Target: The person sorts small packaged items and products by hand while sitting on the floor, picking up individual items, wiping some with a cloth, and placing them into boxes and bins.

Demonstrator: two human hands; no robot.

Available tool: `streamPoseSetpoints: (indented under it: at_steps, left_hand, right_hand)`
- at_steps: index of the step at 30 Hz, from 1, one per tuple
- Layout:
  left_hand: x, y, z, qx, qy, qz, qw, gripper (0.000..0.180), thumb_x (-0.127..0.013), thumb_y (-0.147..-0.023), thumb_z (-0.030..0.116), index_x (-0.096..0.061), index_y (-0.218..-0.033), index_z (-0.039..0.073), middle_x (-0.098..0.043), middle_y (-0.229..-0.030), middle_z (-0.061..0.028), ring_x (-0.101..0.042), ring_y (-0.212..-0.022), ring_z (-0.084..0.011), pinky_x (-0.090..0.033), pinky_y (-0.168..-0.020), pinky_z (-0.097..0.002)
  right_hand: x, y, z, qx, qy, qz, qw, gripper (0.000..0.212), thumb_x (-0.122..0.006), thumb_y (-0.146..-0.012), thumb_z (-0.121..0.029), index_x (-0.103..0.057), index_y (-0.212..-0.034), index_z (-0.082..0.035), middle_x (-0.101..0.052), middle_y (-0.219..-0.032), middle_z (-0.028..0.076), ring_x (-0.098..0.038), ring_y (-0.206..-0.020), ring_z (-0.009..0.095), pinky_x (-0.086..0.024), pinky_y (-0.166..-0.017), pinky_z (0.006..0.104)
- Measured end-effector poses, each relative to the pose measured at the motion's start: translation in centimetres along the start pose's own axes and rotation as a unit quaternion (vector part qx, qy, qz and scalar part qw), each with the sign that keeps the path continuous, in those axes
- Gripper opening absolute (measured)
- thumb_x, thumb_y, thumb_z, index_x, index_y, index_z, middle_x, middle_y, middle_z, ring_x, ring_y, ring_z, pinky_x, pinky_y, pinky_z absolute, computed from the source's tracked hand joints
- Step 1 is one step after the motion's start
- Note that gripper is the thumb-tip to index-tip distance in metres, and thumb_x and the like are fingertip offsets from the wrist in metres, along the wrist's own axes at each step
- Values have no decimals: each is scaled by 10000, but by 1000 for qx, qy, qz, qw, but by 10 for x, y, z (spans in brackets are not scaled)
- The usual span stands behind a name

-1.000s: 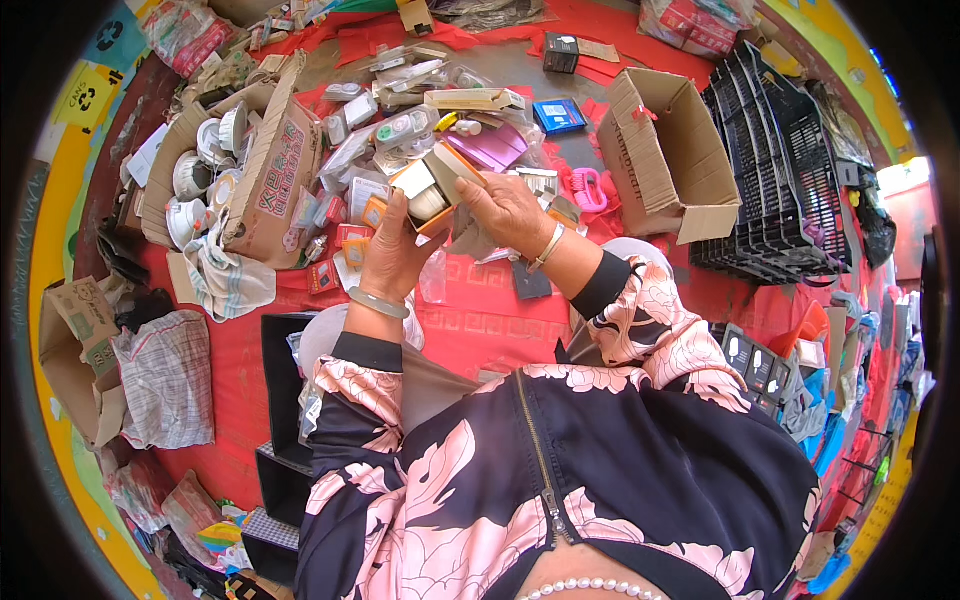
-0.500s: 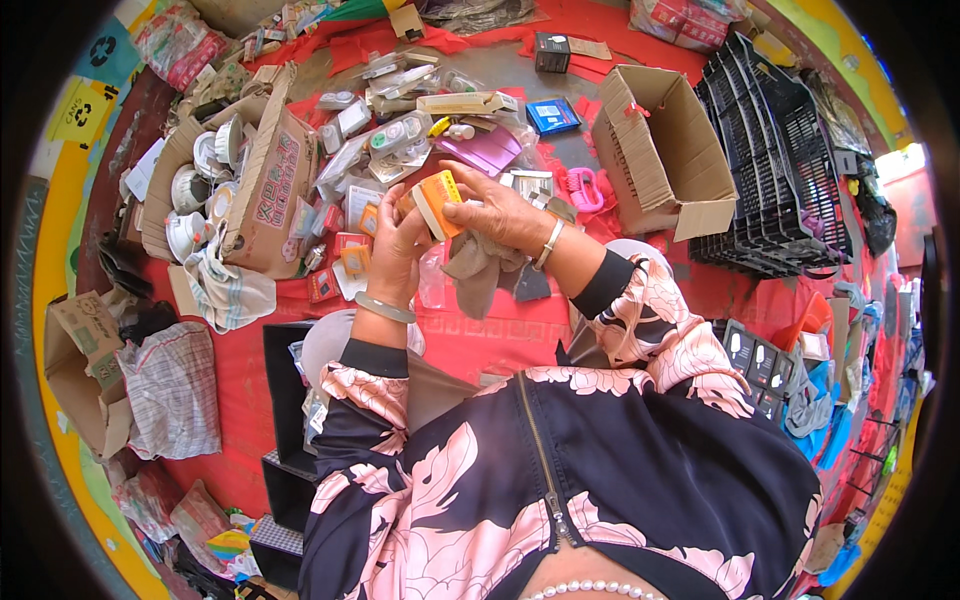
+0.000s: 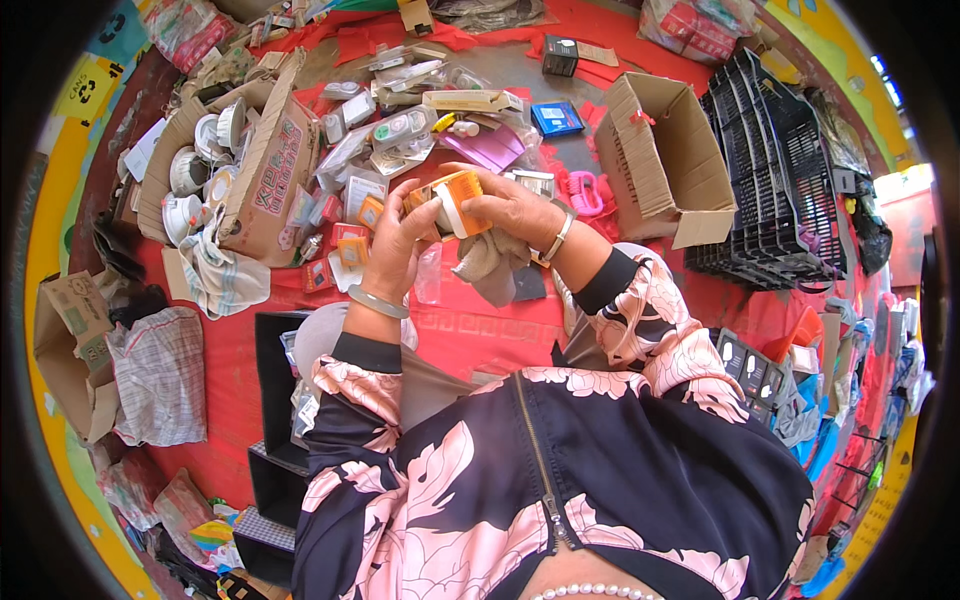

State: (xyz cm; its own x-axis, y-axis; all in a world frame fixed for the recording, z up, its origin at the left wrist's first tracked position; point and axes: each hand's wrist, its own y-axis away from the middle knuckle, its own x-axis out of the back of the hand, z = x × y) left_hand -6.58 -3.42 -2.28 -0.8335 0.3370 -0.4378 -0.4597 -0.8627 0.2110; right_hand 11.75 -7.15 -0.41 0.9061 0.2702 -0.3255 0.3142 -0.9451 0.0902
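Both hands hold a small orange and white box [image 3: 457, 208] above the red cloth. My left hand [image 3: 403, 237] is closed on its left side, thumb against the front. My right hand [image 3: 516, 212] grips the right side and also has a grey-brown rag [image 3: 490, 266], which hangs below the box. Beyond the hands lies a pile of packaged small goods [image 3: 400, 130], with a lilac plastic piece [image 3: 496, 150] in it. Several small orange packets, among them an orange packet [image 3: 352, 250], lie left of my left wrist.
On the left stands a cardboard box of white round fittings [image 3: 262, 190], a striped cloth [image 3: 222, 275] over its corner. An open cardboard box [image 3: 640, 150] and black plastic crates [image 3: 775, 170] stand at right. A pink-handled item [image 3: 585, 194] and a blue packet [image 3: 556, 118] lie between.
The orange and white box has turned in my hands and shifted slightly right, now showing a ridged orange side. The rag still hangs beneath my right hand.
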Motion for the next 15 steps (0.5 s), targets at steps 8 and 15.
streamPoseSetpoints:
  at_steps: [8,15]
  left_hand:
    - [-2,-1,-6,-40,-42,-2,998,761,-759,-717,268,-321,-1275,-8,-470,-1137,-121,-507,-1024,-174,-448,-847,-290]
    - [-2,-1,-8,-49,-88,13,995,792,-779,-697,293,-330,-1268,-23,-470,-1154,-117,-496,-1042,-178,-421,-877,-280]
  right_hand:
    - [0,-2,2,8,65,14,998,595,-566,-808,-191,-337,-1330,-22,-508,-1180,115,-519,-1048,170,-425,-893,288]
    - [-7,2,-9,4,75,59,995,660,-647,-743,-219,-368,-1308,-24,-538,-1115,99,-540,-984,165,-444,-853,292]
